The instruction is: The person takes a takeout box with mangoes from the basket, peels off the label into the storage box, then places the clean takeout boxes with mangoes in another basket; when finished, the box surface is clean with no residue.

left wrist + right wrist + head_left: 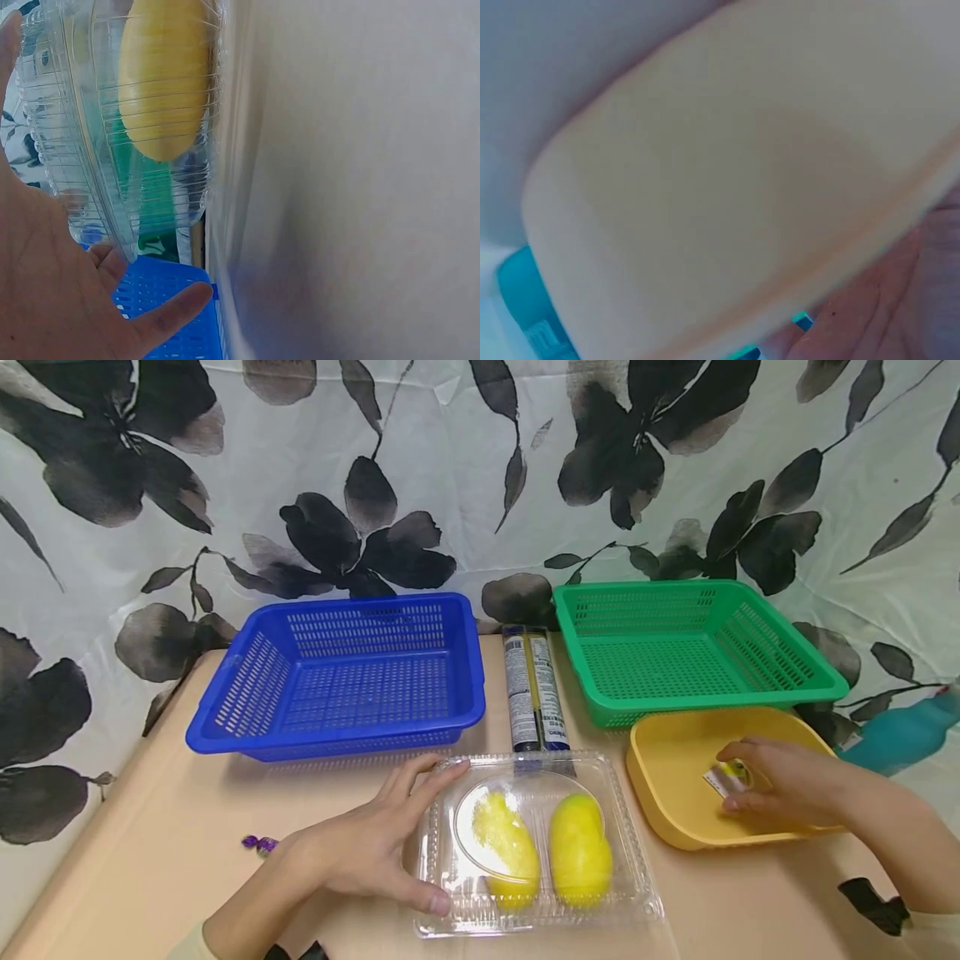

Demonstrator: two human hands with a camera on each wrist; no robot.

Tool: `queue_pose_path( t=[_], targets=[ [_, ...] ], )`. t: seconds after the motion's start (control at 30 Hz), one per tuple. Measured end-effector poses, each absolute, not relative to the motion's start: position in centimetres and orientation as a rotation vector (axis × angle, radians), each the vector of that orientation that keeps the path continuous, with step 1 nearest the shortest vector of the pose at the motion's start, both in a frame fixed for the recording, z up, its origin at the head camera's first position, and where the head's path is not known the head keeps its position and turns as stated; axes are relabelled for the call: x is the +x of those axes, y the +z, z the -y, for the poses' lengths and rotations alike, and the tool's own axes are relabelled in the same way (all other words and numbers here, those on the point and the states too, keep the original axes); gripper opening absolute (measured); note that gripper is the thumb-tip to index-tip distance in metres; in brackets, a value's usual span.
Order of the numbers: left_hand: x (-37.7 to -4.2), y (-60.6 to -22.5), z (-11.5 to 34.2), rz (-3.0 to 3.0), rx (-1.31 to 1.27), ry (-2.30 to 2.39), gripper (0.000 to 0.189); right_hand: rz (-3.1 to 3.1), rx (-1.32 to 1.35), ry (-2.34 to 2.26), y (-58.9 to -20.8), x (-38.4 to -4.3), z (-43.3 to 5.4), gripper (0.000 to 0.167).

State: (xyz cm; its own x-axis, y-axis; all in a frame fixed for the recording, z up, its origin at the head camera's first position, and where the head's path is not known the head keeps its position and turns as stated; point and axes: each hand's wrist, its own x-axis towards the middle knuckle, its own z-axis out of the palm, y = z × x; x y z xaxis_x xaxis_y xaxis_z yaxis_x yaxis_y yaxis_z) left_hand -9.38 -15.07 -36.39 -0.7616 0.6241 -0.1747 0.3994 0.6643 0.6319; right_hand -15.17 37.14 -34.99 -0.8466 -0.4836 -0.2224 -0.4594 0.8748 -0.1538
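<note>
A clear plastic clamshell box with two yellow mangoes inside lies at the front of the table. My left hand rests at its left side, thumb and fingers spread and fairly straight; in the left wrist view the hand is beside the ridged plastic wall. Over the yellow basin, my right hand pinches a small printed packet in white and yellow. The basin's outer wall fills most of the right wrist view and hides most of that hand.
A blue basket stands at the back left, a green basket at the back right. Two printed cans or tubes lie between them. A purple wrapped candy is left of the box. A teal bottle sits at the far right.
</note>
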Motion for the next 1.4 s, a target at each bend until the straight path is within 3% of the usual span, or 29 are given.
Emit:
queue_pose_path(
  t=[0.9, 1.4],
  targets=[
    [-9.5, -36.6, 15.2, -2.504, 0.872, 0.844, 0.126, -2.778, -0.858, -0.117, -30.4, -13.2, -30.5, 0.061],
    [-9.4, -36.5, 15.1, -2.501, 0.867, 0.854, 0.125, -2.708, -0.894, -0.171, -29.5, -12.5, -26.7, 0.073]
  ],
)
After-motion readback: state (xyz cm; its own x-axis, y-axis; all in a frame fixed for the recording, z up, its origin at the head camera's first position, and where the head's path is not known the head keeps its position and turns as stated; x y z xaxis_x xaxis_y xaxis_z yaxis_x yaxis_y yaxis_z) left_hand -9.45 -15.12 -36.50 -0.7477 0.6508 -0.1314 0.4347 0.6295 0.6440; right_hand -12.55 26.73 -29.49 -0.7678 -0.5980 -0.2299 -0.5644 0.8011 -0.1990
